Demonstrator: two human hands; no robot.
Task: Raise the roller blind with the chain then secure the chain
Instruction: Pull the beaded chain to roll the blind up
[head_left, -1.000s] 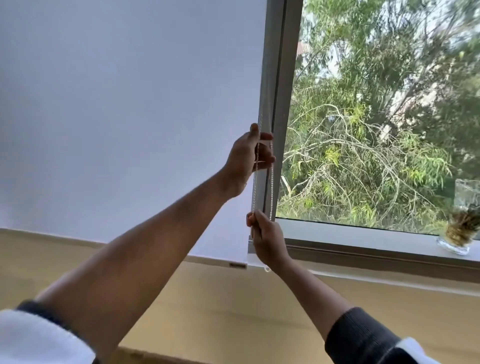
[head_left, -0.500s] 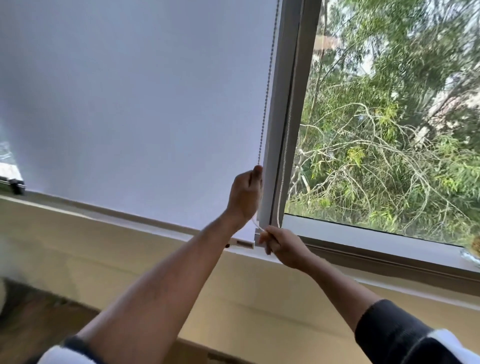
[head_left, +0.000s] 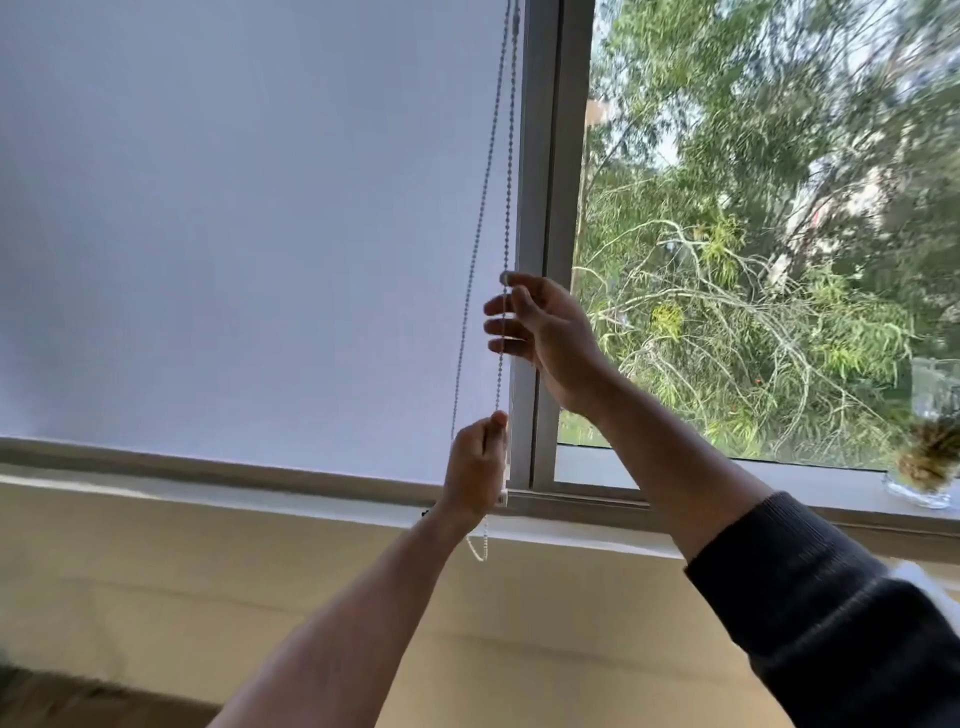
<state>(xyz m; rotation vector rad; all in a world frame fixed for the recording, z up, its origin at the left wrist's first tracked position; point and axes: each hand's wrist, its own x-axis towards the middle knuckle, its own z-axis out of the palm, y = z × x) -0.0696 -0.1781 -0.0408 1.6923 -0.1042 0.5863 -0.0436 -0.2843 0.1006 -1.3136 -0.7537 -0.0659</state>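
The white roller blind (head_left: 249, 234) covers the left window pane, and its bottom bar sits just above the sill. A beaded chain (head_left: 480, 228) hangs in two strands along the blind's right edge. My left hand (head_left: 477, 465) is a fist closed on the chain low down, beside the blind's bottom corner. A small loop of chain dangles below that fist. My right hand (head_left: 545, 338) is higher up, its thumb and forefinger pinching the right strand while the other fingers are spread behind it.
A grey window frame post (head_left: 548, 208) stands right of the chain. The right pane shows trees outside. A glass vase with a dried plant (head_left: 927, 467) sits on the sill (head_left: 727, 473) at far right. A beige wall (head_left: 260, 571) runs below.
My left hand has come down the chain from high up to the blind's bottom corner. My right hand has risen from sill level to a higher point on the chain.
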